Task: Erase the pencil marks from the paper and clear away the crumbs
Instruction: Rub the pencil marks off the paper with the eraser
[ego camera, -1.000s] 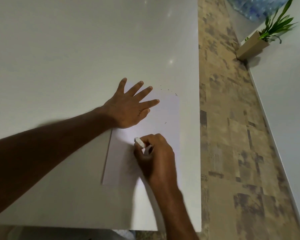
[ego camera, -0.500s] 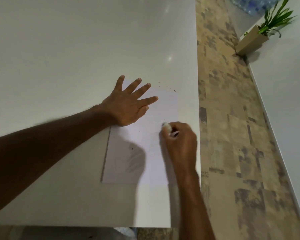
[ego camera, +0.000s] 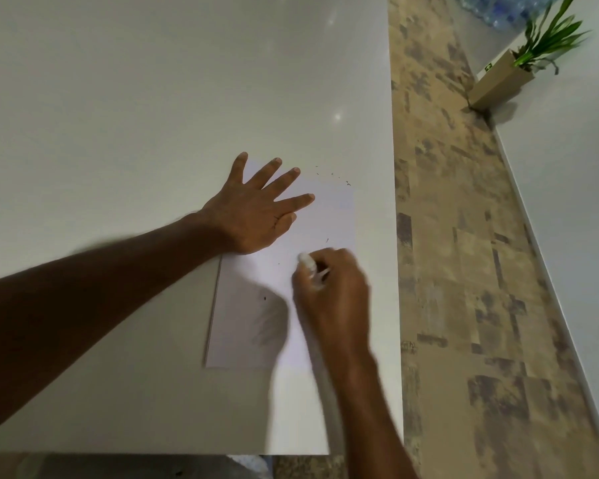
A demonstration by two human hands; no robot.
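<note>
The right hand (ego camera: 332, 295) has its grip pinched tight round a small white eraser (ego camera: 307, 264), whose tip is pressed to the sheet of paper (ego camera: 312, 223) near its right side, while the left hand (ego camera: 253, 212) lies flat with fingers spread wide, holding nothing and pinning the sheet's far left corner to the white tabletop (ego camera: 153, 98). I'd say the rubbing is well along, for I can't make out clear pencil marks. The dark crumbs (ego camera: 332, 176) still lie scattered past the far edge and on the sheet, so the clearing remains.
</note>
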